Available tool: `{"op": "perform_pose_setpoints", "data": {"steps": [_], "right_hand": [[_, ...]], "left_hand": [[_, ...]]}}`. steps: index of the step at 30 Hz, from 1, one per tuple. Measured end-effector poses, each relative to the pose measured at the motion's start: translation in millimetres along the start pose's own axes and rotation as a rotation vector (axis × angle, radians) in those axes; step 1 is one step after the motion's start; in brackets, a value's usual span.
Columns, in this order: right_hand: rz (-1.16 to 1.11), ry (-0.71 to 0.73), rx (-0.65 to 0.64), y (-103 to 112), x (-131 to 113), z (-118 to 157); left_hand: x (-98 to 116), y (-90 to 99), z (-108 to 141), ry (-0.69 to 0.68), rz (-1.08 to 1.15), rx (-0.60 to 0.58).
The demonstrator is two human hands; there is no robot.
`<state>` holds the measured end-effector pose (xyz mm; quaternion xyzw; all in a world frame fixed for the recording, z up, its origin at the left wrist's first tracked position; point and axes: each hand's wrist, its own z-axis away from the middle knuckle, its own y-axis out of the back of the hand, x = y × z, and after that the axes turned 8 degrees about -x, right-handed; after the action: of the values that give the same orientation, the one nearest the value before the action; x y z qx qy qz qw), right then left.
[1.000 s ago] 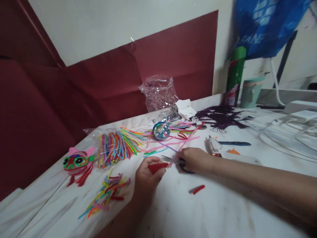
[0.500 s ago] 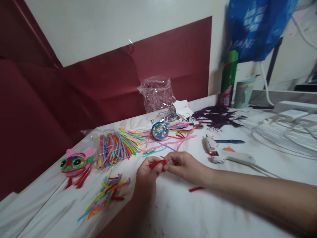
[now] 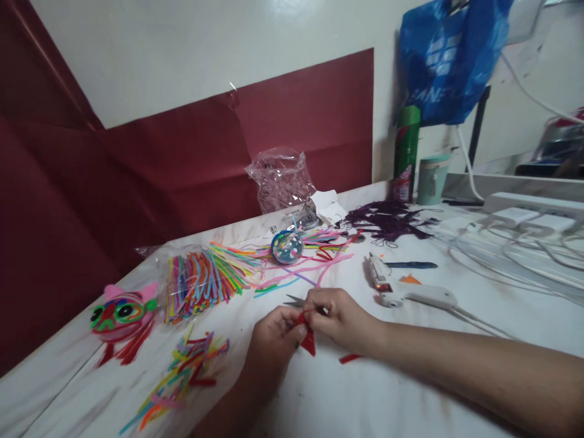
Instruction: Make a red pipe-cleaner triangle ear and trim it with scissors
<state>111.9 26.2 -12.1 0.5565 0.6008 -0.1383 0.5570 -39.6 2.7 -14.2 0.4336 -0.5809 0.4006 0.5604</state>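
Note:
Between my two hands is a small red pipe-cleaner piece [image 3: 308, 344], its fuzzy, pointed lower end hanging below the fingers. My left hand [image 3: 275, 340] grips it between thumb and fingers. At its upper part, my right hand [image 3: 335, 313] pinches the same red piece. Just behind the fingers, scissor blades [image 3: 294, 301] point left; the handles are hidden, and I cannot tell whether they lie on the table. Under my right wrist lies a short red pipe-cleaner strip [image 3: 350, 359].
Left stand a pink-and-red pipe-cleaner animal face [image 3: 121, 316], cut pipe-cleaner bits [image 3: 182, 371] and a bagged bundle of pipe cleaners [image 3: 201, 280]. A clear decorated ball [image 3: 287, 248] sits behind. Right are a white glue gun [image 3: 424, 293], a blue pen-like stick [image 3: 410, 265] and cables [image 3: 493, 261].
The red piece has turned, and its pointed end now hangs downward. More of the scissor blades shows behind my hands. The whole view has shifted, with table things appearing further left and lower.

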Motion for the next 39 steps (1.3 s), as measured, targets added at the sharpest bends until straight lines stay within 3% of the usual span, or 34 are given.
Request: {"op": "perform_pose_setpoints", "data": {"steps": [8,16,25,32,39], "right_hand": [[-0.030,-0.058,0.018,-3,10,-1],[-0.078,-0.020,-0.021,-3,8,3],[-0.061,-0.068,-0.052,-6,14,0],[0.133,0.067,-0.008,-4,5,4],[-0.214,-0.080,0.013,3,8,-3]], "left_hand": [[-7,1.1,-7,-0.023,-0.066,0.091],[-17,2.4,-8,0.014,-0.064,0.013],[-13,4.0,-8,0.022,-0.106,0.052],[-19,4.2,-9,0.032,-0.125,0.049],[-8,3.0,-7,0.047,0.119,0.148]]}}
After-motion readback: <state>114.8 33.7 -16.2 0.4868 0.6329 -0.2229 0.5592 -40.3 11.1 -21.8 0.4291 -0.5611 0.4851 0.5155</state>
